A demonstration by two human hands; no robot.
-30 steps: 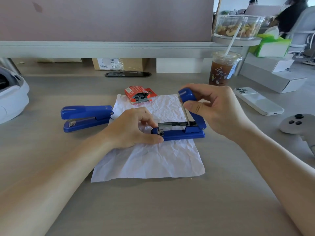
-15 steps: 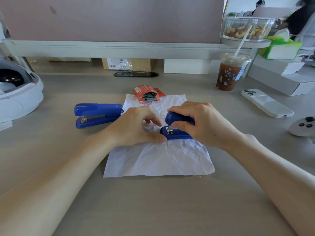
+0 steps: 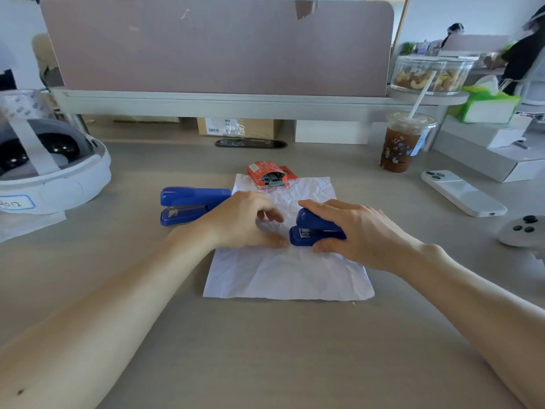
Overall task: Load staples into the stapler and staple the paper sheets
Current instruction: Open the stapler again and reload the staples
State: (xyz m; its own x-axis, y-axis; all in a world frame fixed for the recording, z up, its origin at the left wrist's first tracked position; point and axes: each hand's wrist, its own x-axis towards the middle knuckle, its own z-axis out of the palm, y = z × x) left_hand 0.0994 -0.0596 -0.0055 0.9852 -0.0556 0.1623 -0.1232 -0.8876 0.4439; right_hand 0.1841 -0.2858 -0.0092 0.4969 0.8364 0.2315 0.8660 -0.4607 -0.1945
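Note:
A blue stapler (image 3: 312, 228) lies closed on crumpled white paper sheets (image 3: 283, 273) in the middle of the desk. My right hand (image 3: 356, 231) grips it from above, fingers over its top and thumb at its near side. My left hand (image 3: 247, 219) rests on the paper just left of the stapler's nose, fingers loosely curled, holding nothing. An open red staple box (image 3: 269, 174) with grey staples showing sits at the paper's far edge. A second blue stapler (image 3: 188, 205) lies closed to the left.
A white headset (image 3: 50, 169) sits at the far left. An iced drink cup (image 3: 405, 143) with a straw, a white phone (image 3: 463, 193) and a grey controller (image 3: 522, 231) stand to the right. Boxes line the back under the partition shelf.
The stapler's lid, held upright a second ago, has been swung down shut by my right hand. My left hand has let go of the stapler's front and rests beside it.

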